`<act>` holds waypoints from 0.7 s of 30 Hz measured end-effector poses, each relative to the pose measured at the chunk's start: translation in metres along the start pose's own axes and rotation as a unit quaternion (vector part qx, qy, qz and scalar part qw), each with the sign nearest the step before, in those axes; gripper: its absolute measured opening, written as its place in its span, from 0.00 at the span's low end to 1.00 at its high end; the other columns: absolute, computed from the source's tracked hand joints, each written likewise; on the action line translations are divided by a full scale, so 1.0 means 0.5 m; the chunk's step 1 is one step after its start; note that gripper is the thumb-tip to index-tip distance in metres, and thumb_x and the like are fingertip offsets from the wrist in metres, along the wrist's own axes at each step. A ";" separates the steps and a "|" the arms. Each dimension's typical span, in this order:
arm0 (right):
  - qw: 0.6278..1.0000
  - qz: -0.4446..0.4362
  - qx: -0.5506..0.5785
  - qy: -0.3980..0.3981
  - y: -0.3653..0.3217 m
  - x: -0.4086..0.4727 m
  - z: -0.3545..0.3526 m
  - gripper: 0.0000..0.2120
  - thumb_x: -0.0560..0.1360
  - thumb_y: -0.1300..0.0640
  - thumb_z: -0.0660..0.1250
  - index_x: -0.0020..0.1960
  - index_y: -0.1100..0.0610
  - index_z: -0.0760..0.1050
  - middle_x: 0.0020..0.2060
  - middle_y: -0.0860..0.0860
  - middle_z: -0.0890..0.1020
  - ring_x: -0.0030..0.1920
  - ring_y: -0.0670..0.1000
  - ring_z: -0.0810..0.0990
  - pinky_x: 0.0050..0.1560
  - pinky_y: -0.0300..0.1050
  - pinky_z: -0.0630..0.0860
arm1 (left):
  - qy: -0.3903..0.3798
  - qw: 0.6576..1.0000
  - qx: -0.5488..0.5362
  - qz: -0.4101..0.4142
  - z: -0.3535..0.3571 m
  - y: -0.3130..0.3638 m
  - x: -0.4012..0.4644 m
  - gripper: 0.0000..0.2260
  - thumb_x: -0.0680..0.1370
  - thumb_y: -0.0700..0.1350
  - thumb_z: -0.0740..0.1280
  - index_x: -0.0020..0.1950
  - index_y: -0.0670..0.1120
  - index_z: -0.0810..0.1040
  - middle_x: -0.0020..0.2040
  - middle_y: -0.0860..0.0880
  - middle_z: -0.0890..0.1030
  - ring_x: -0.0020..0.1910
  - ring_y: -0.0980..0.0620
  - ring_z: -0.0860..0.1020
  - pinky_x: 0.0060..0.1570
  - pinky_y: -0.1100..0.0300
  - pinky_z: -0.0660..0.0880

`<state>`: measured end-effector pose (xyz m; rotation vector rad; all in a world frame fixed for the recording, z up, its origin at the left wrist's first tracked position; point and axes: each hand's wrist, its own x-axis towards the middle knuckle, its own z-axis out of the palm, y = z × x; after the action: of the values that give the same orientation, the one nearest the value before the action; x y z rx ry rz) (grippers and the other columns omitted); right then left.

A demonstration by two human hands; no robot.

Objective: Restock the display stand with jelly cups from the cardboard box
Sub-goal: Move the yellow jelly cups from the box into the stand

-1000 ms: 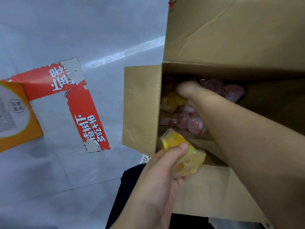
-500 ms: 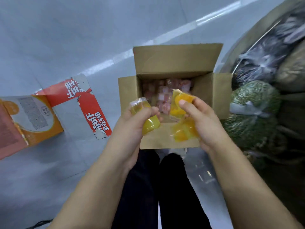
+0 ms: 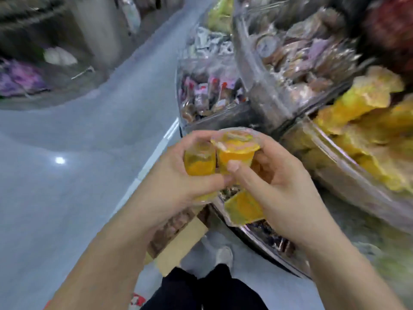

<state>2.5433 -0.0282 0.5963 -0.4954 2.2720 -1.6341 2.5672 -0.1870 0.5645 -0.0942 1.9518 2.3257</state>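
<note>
1. My left hand (image 3: pixel 176 182) is curled around an orange jelly cup (image 3: pixel 199 161).
2. My right hand (image 3: pixel 277 186) pinches a second jelly cup (image 3: pixel 235 153) touching the first, with another yellow cup (image 3: pixel 242 208) under its palm.
3. The display stand (image 3: pixel 335 157) sits just right, its clear bin heaped with yellow cups.
4. The cardboard box (image 3: pixel 178 245) lies on the floor (image 3: pixel 67 175) beneath my forearms.

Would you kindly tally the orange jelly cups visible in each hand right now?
Left hand, orange jelly cups: 1
Right hand, orange jelly cups: 2, the second lower in the palm
Total: 3
</note>
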 end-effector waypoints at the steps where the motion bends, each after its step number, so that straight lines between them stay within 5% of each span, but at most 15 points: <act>1: 1.000 -0.009 -0.003 0.025 -0.017 -0.016 -0.027 0.15 0.74 0.55 0.65 0.60 0.46 0.74 0.51 0.44 0.82 0.52 0.47 0.81 0.52 0.55 0.78 | -0.008 1.000 0.015 0.014 0.031 0.021 0.011 0.21 0.58 0.40 0.76 0.47 0.57 0.80 0.41 0.58 0.84 0.39 0.62 0.81 0.38 0.69 0.75; 5: 0.994 -0.037 -0.002 0.105 -0.058 -0.082 -0.124 0.13 0.75 0.56 0.65 0.59 0.45 0.75 0.50 0.45 0.82 0.48 0.49 0.81 0.49 0.52 0.79 | -0.076 0.991 0.084 0.066 0.150 0.078 0.043 0.18 0.57 0.51 0.77 0.45 0.59 0.79 0.42 0.57 0.84 0.40 0.60 0.80 0.41 0.64 0.77; 8: 0.987 -0.045 -0.045 0.148 -0.068 -0.119 -0.192 0.14 0.74 0.51 0.65 0.60 0.45 0.74 0.49 0.49 0.82 0.44 0.60 0.78 0.45 0.58 0.77 | -0.093 0.991 0.062 0.078 0.234 0.091 0.060 0.16 0.59 0.50 0.77 0.45 0.56 0.79 0.42 0.52 0.84 0.40 0.55 0.81 0.41 0.56 0.79; 12: 0.971 -0.020 -0.103 0.217 -0.045 -0.145 -0.287 0.21 0.70 0.38 0.65 0.62 0.39 0.72 0.48 0.42 0.80 0.33 0.46 0.74 0.36 0.38 0.71 | -0.084 0.992 0.035 0.089 0.316 0.097 0.085 0.21 0.57 0.52 0.79 0.48 0.57 0.80 0.47 0.52 0.85 0.46 0.52 0.84 0.42 0.59 0.79; 17: 0.929 0.000 -0.088 0.358 0.021 -0.159 -0.429 0.11 0.70 0.38 0.62 0.40 0.44 0.76 0.31 0.43 0.78 0.33 0.45 0.75 0.37 0.41 0.71 | -0.018 0.997 0.059 0.056 0.366 0.086 0.121 0.21 0.55 0.55 0.78 0.45 0.58 0.79 0.49 0.55 0.84 0.48 0.53 0.83 0.45 0.54 0.79; 21: 0.900 0.002 -0.194 0.389 0.067 -0.156 -0.512 0.11 0.75 0.46 0.61 0.36 0.50 0.69 0.27 0.47 0.74 0.30 0.43 0.70 0.33 0.41 0.67 | 0.003 0.993 0.109 0.049 0.414 0.066 0.131 0.20 0.54 0.57 0.77 0.43 0.59 0.78 0.46 0.58 0.84 0.45 0.57 0.82 0.48 0.53 0.78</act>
<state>2.4993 0.2331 0.6467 0.1412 3.1999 -1.5453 2.5024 0.0137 0.6256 0.0135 2.2464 2.1517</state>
